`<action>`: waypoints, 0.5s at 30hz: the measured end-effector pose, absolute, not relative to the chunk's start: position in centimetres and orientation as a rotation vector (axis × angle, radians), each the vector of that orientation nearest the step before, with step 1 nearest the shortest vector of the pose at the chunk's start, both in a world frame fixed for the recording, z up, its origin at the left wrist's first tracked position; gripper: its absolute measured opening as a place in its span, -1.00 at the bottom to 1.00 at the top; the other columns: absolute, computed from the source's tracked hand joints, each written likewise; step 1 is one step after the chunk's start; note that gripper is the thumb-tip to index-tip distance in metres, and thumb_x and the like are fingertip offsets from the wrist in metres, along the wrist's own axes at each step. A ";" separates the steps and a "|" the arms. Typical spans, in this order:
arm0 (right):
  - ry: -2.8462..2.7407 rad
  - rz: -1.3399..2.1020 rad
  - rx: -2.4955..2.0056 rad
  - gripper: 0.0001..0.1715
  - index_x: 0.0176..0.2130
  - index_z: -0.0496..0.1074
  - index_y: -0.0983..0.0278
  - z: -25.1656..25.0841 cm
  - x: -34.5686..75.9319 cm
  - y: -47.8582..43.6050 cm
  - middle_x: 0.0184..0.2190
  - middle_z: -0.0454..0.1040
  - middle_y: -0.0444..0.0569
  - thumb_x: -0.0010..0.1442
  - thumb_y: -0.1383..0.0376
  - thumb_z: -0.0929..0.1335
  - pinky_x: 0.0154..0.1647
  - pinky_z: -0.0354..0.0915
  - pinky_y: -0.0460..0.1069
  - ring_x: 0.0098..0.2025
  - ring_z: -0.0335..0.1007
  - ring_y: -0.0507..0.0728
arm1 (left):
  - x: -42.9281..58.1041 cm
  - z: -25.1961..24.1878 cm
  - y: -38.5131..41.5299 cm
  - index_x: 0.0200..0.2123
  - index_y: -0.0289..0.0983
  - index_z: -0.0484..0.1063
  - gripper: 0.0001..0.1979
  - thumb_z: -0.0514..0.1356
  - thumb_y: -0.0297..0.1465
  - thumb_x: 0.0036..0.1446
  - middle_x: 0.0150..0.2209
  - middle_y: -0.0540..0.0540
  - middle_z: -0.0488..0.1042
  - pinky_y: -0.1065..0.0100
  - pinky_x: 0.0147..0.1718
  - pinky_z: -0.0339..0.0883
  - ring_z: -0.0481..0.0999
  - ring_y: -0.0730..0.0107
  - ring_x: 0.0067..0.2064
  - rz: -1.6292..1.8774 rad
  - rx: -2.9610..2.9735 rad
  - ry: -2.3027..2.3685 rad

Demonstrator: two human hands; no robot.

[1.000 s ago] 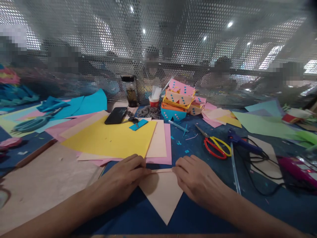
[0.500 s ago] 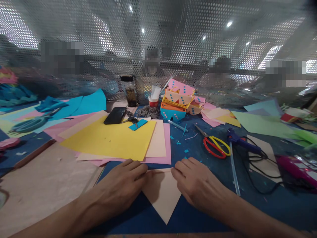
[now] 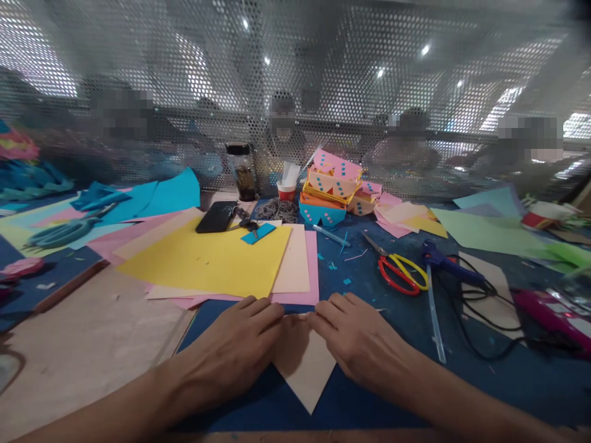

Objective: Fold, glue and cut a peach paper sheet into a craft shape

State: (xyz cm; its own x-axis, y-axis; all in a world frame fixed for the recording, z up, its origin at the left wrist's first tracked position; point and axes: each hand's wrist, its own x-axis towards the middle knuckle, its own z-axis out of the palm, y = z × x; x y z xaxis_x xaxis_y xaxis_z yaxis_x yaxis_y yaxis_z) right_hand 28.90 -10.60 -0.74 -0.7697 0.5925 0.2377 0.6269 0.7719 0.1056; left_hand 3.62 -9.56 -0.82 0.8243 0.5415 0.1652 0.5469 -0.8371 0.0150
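Observation:
A pale peach sheet of paper [image 3: 305, 363] lies on the blue tabletop in front of me, one corner pointing toward me. Along its far edge runs a narrow fold, partly covered by my fingers. My left hand [image 3: 252, 329] is closed with curled fingers on the left end of that fold. Gripping the right end, my right hand [image 3: 348, 326] has its fingers bent over the paper. Just beyond my left hand lies a yellow sheet [image 3: 207, 258], over peach and pink sheets.
Scissors [image 3: 401, 271], a blue glue gun [image 3: 450, 264] with its cord and a clear glue stick [image 3: 434, 314] lie on the right. Folded paper pieces [image 3: 330, 184], a paper cup [image 3: 287, 191], a jar [image 3: 243, 172] and a phone [image 3: 216, 217] stand or lie farther back.
Both hands have moved closer together along the paper's far edge. The folded strip there looks more tightly rolled, and the paper's near corner has shifted slightly away from me.

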 end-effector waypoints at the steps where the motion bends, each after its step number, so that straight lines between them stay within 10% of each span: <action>1: -2.778 -0.249 -0.964 -0.79 -0.05 0.35 0.30 -0.8 28.9 -10.6 -0.20 0.38 -0.04 0.30 0.43 0.31 -0.26 -0.02 0.09 -0.22 0.14 0.19 | 3.7 -0.7 -9.6 0.05 -0.28 0.35 -0.71 0.02 -0.53 0.30 -0.18 -0.11 0.43 0.17 -0.26 0.21 0.39 0.19 -0.21 -0.239 -2.970 -0.889; 15: -2.760 -0.236 -0.975 -0.81 -0.05 0.40 0.32 -0.9 29.2 -10.6 -0.17 0.42 -0.02 0.31 0.42 0.31 -0.24 0.12 0.10 -0.19 0.19 0.18 | 4.0 -0.5 -9.5 0.10 -0.24 0.35 -0.65 0.02 -0.54 0.29 -0.18 -0.12 0.43 0.16 -0.27 0.23 0.40 0.17 -0.20 -0.247 -2.964 -0.928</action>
